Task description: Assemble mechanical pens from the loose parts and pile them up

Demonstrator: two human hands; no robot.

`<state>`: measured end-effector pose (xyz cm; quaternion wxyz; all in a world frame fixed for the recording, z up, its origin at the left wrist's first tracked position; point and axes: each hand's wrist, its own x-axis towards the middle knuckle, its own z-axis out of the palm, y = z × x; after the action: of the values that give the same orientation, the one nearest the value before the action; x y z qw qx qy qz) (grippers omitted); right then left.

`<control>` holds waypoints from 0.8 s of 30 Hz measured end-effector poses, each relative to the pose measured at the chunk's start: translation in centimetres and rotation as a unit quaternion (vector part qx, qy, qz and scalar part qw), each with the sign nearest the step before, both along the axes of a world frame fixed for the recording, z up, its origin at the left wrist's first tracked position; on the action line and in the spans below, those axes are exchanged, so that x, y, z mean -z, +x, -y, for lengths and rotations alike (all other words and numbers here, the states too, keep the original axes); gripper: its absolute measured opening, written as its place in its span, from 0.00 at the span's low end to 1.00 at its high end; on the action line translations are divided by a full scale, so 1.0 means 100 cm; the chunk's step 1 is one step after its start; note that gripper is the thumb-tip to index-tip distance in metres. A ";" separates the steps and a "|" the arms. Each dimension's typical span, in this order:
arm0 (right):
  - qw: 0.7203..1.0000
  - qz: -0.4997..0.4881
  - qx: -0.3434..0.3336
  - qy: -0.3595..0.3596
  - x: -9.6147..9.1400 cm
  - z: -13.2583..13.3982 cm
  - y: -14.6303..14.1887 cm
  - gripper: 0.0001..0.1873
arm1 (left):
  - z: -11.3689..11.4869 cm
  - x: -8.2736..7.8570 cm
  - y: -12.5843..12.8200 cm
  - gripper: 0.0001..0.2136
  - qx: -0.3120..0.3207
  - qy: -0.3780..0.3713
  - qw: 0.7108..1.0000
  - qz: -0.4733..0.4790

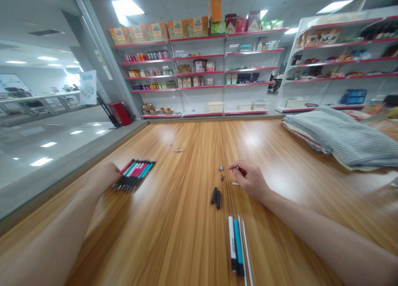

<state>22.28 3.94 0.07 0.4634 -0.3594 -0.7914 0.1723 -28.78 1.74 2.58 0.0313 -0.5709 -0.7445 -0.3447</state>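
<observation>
At the left end of a row of pens, my left hand is curled against the outermost red pen; its fingertips are hidden. The pens, with pink, white, blue and black barrels, lie side by side. My right hand hovers over the table with loosely bent fingers apart and nothing visible in them. Close to its fingertips are a small silver part, a small dark part and a short white piece. Nearer me lie two black grips, a white barrel, a blue barrel and two thin white refills.
A thin loop and a tiny silver bit lie farther back on the wooden table. Folded striped cloth is piled at the right. Stocked shelves stand beyond the far edge.
</observation>
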 end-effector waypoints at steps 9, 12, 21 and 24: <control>1.000 0.007 -0.012 0.003 0.001 -0.001 -0.001 0.09 | -0.007 0.006 -0.011 0.01 -0.037 -0.221 0.974 -0.030; 1.000 0.007 -0.015 0.002 0.000 0.000 -0.001 0.09 | -0.011 0.008 -0.012 0.04 -0.043 -0.258 0.965 -0.013; 1.000 0.000 -0.007 -0.005 0.002 -0.001 -0.001 0.10 | -0.017 0.008 -0.009 0.05 -0.052 -0.299 0.952 -0.027; 1.000 -0.003 0.008 -0.010 0.002 -0.002 -0.002 0.10 | -0.018 0.007 -0.006 0.06 -0.056 -0.299 0.952 -0.036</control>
<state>22.11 4.16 -0.16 0.4635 -0.3697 -0.7856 0.1771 -29.43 3.51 1.84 -0.0955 -0.5237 -0.8424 -0.0833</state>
